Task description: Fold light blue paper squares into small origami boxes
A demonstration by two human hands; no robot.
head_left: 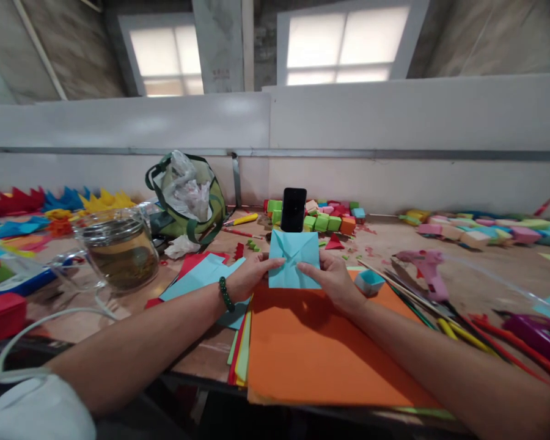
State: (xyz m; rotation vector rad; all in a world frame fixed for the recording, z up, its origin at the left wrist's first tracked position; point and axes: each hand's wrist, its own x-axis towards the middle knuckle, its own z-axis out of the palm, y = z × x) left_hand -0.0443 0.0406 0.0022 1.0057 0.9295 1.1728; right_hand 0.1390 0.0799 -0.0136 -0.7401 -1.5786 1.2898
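Observation:
A square of light blue folded paper (294, 244) is held up between both hands, its flaps meeting near the centre. My left hand (255, 273) grips its left edge, thumb lying across the front. On the opposite edge, my right hand (334, 278) pinches the paper with its thumb pressed on the front. The fingers behind the sheet are hidden. Below lies a stack of orange paper (321, 354). A small blue folded paper box (369, 282) sits just right of my right hand. Light blue sheets (206, 275) lie left of my left hand.
A black phone (294, 209) stands upright behind the paper, before rows of coloured paper cubes (330, 223). A glass jar of liquid (119, 250) and a green bag (211, 211) stand left. A pink glue gun (428, 269) and scissors (522, 336) lie right.

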